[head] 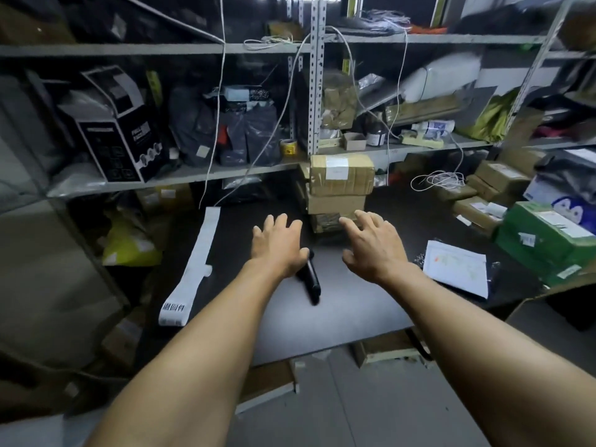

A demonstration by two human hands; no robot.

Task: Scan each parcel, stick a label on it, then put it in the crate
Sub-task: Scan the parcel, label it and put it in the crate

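We're facing steel shelving [317, 91] crammed w/ bags and boxes; below it a dark table [354, 304]. At the table's far edge, a stack of three taped cardboard parcels [338, 188] sits right under the shelf lip, top one [342, 174] w/ a white label already on its face.

Right of that, more parcels and a green box [545, 237]. A long strip of labels [193, 266] runs down the table's left side, approx. parallel to our left arm.

Our left hand [279, 243] and right hand [374, 243] both reach toward the stack, fingers spread, holding nothing, not yet touching it. The black scanner [311, 279] lies on the table between the wrists, just under the left hand.

Handling, our guess: the top parcel looks stiff, tape-slick, prob. moderate weight. Best taken by its two short ends, one palm each side, lifting straight up so the lower boxes don't shift. Crate: can't tell which it is.
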